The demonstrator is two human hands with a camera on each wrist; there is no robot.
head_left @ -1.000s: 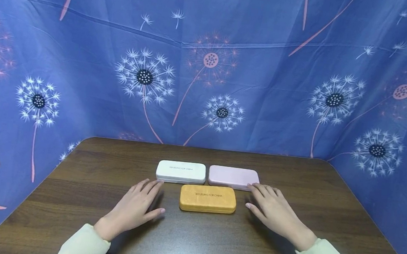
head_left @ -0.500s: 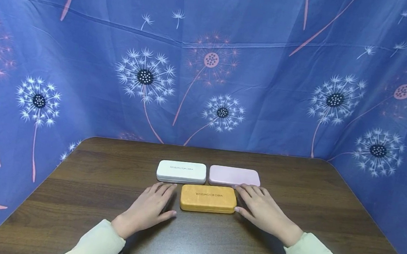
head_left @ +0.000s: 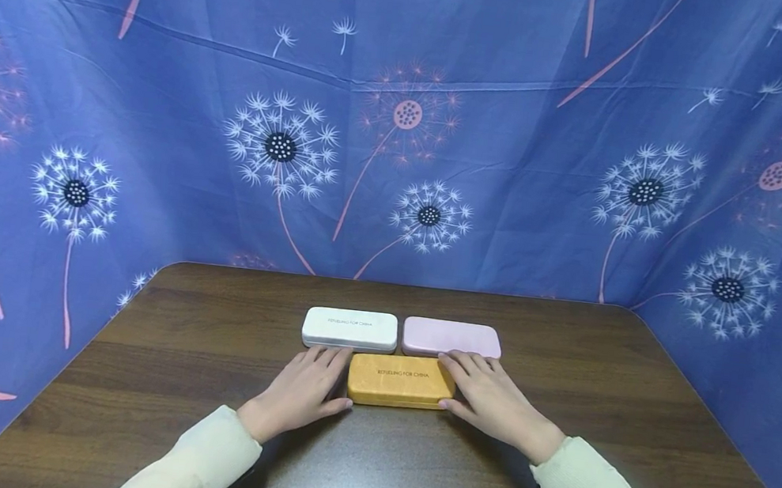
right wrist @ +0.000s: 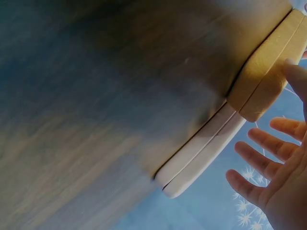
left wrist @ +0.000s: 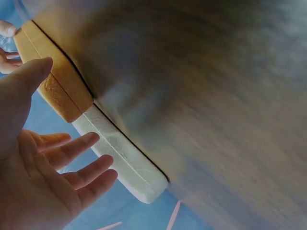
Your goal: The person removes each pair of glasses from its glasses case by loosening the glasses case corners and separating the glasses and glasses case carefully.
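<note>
A mustard-yellow glasses case point(head_left: 401, 382) with dark lettering lies shut on the table, nearest to me. Behind it on the left is a white glasses case point(head_left: 350, 329); a pink one point(head_left: 451, 338) sits behind on the right. My left hand point(head_left: 304, 386) is at the yellow case's left end, palm toward it, fingers spread and relaxed. At the opposite end, my right hand point(head_left: 489, 397) has its index finger and thumb right at the corners. The left wrist view shows the thumb point(left wrist: 38, 74) overlapping the yellow case, with loosely extended fingers in front of the white one.
Dark brown wood forms the table point(head_left: 195, 335), whose far corners are rounded. A blue cloth point(head_left: 517, 130) printed with dandelions hangs behind it and along both sides.
Both hands have moved inward, the left one rightward and the right one leftward, up to the ends of the yellow glasses case. The three cases have stayed in place.
</note>
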